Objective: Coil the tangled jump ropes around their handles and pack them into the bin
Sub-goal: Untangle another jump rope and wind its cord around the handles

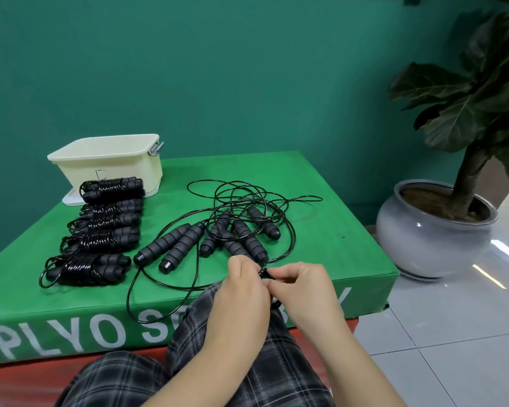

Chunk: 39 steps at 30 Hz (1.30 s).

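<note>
A strand of the tangled ropes [241, 218] on the green box [321, 177] is pinched between the left hand [241, 289] and right hand [303, 286], so untangling seems underway, with freeing one rope needed before coiling.

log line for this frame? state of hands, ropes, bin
left hand + right hand: pinching rope cord | coiled ropes: row beside bin, not packed | loose handles: tangled on green box

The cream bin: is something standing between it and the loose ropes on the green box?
Yes. A row of coiled ropes lies in front of the bin, beside the tangled ropes. The bin's open top looks unobstructed from above.
</note>
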{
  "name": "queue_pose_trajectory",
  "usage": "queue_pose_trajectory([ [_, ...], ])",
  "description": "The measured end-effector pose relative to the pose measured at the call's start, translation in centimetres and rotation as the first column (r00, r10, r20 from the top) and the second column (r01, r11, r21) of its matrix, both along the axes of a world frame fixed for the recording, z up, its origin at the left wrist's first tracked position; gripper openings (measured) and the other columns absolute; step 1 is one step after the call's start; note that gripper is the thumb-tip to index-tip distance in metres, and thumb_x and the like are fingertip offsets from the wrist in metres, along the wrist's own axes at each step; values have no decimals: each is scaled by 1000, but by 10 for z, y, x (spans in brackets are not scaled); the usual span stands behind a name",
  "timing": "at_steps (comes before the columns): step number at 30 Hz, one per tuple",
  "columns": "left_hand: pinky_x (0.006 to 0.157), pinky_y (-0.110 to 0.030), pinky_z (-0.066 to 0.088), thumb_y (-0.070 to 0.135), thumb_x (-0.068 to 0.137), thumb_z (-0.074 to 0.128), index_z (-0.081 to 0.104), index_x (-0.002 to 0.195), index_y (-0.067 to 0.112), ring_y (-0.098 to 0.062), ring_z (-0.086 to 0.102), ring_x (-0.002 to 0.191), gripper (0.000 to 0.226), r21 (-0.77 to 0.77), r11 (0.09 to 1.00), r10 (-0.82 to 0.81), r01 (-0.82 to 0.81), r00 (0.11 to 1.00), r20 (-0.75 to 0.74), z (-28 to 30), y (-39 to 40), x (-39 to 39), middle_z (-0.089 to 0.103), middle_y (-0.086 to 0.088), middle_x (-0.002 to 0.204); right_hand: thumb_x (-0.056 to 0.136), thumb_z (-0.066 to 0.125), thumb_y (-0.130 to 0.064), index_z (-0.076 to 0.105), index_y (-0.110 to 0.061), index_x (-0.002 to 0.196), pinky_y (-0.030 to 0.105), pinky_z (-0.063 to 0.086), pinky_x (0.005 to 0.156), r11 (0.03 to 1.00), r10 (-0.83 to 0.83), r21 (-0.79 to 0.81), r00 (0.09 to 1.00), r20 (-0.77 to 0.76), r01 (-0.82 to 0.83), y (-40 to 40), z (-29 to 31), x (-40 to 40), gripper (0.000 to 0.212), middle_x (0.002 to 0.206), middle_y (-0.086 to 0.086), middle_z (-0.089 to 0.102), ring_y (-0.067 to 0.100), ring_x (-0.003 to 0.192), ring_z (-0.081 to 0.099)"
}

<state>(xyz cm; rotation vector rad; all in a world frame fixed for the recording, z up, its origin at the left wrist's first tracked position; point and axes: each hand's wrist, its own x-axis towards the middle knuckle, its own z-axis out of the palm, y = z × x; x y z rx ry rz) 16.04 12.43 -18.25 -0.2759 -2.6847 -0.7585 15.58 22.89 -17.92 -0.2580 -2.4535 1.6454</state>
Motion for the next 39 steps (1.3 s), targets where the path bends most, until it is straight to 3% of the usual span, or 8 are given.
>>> queue_pose_trajectory([
  [3,68,-18,30,16,98,40,45,111,15,-15,52,85,14,79,997,-2,1,1000,4,-1,-6,-2,32,8,110,86,69,-9,73,-10,104,4,38,72,990,64,130,990,-122,-48,-5,-6,0,18,86,-13,55,-3,78,53],
  [6,66,-24,35,17,96,43,49,102,16,-12,48,77,9,200,979,36,-35,999,-5,-2,-10,-6,39,7,105,91,59,-3,67,-12,119,4,38,81,969,139,224,980,-140,-106,-6,-11,3,30,96,-6,55,6,91,56],
  [11,65,-24,32,17,95,46,50,98,19,-8,47,76,6,255,967,29,-22,999,-25,-7,-12,-7,41,9,103,84,72,-11,72,-15,106,9,46,74,1000,7,-22,990,-142,-11,0,-18,8,22,84,-10,67,2,79,63],
  [16,70,-35,46,10,91,51,56,100,13,-7,50,83,10,244,969,-9,45,989,-146,-11,-16,-7,48,10,106,91,61,-10,74,-10,92,9,38,65,960,117,279,916,-383,-6,-9,-20,10,12,77,-10,52,3,76,53],
  [20,71,-13,39,15,88,46,58,99,14,20,44,93,16,306,945,-43,117,970,-239,-13,-20,-5,49,14,107,93,45,-21,65,-8,79,18,26,56,869,170,474,816,-553,140,-22,-19,8,28,74,-5,44,12,65,40],
  [28,83,3,30,1,94,46,60,101,27,2,51,99,30,521,853,-10,40,998,-59,-2,-36,-12,50,12,107,86,60,-21,71,-22,103,7,39,75,981,155,186,829,-538,-63,-20,-28,9,20,87,-17,50,0,84,52],
  [33,84,-1,35,7,90,58,62,90,36,5,53,98,30,401,902,-199,162,979,52,15,-53,-16,51,14,108,84,58,-30,74,-21,102,5,38,71,991,122,122,803,-583,-62,-16,-23,12,26,83,-17,52,-2,80,54],
  [39,86,3,27,5,88,59,53,84,28,14,44,102,24,258,946,-170,198,977,-124,34,-59,-13,49,20,105,82,69,-28,73,-31,93,11,44,76,996,-40,-84,805,-592,-12,-26,-5,15,13,91,-14,56,8,87,60],
])
